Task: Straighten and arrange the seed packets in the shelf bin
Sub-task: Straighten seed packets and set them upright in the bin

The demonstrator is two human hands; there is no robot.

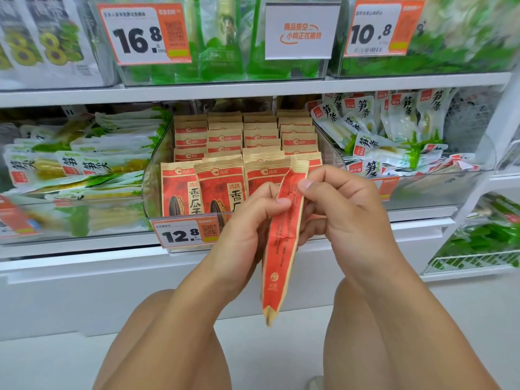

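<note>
Both hands hold one red-and-tan sunflower seed packet (284, 237), seen edge-on, hanging vertical in front of the clear shelf bin (147, 190). Left hand (244, 220) at 9 o'clock of the packet, fingers curled round its left edge, thumb pressing the red face. Right hand (346, 204) at 3 o'clock, thumb and curled fingers pinching the packet's upper part. Packet top sits near the bin's front rim, bottom tip hangs below the shelf edge, pointing to 6 o'clock.

Bin at frame centre holds matching seed packets (219, 190) standing upright in about four rows running back toward 12 o'clock; front row shows three faces, the right slot hidden behind the hands. Price tag "12.8" (183, 235) clipped on the bin front, at 8 o'clock of the left hand.

White-green bamboo shoot packs (84, 161) piled loosely in the bin at 9 o'clock; more bamboo shoot packs (394, 128) jumbled in the bin at 3 o'clock. Upper shelf at 12 o'clock: tags "16.8" (140, 38) and "10.8" (371, 32), white sign (301, 32) between them, green packs behind. Bare knees at 6 o'clock, person crouching.
</note>
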